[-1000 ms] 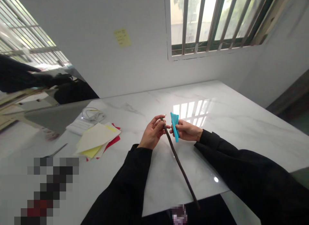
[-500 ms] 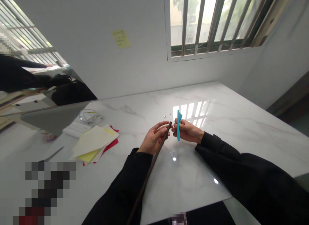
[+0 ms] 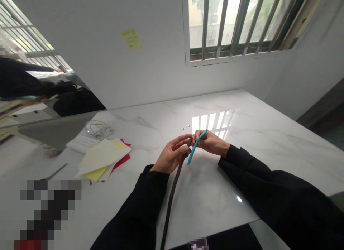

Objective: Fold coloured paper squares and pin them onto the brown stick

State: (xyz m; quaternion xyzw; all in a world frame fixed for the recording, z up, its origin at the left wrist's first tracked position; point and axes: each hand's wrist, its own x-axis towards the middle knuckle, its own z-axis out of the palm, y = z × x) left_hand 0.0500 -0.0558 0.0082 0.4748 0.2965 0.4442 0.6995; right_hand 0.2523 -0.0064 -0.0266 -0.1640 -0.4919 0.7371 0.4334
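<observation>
My left hand (image 3: pixel 168 157) is closed around the upper part of a long dark brown strip (image 3: pixel 171 196), which curves down past my sleeve to the table's near edge. Its top end pokes up between thumb and fingers. A thin, bright blue piece (image 3: pixel 194 153), seen almost edge-on and slanted, is pinched in my right hand (image 3: pixel 215 143). The right fingertips meet the strip's top end; whether they also grip it I cannot tell. Just beyond my hands, two tiny shiny beads (image 3: pixel 183 129) lie on the marbled white table (image 3: pixel 268 153).
To the left are stacked white, yellow and red sheets (image 3: pixel 103 160), a coiled pale cable (image 3: pixel 99 130) and a slim dark pointed tool (image 3: pixel 57 171). A yellow note (image 3: pixel 132 39) sticks to the wall below a barred window (image 3: pixel 223 24). Another person's dark sleeve (image 3: pixel 21 72) shows at far left.
The blue piece has tilted from upright to a slant and come lower, closer to the strip. The brown strip, straight before, now bends. My right fingertips have moved to the strip's end.
</observation>
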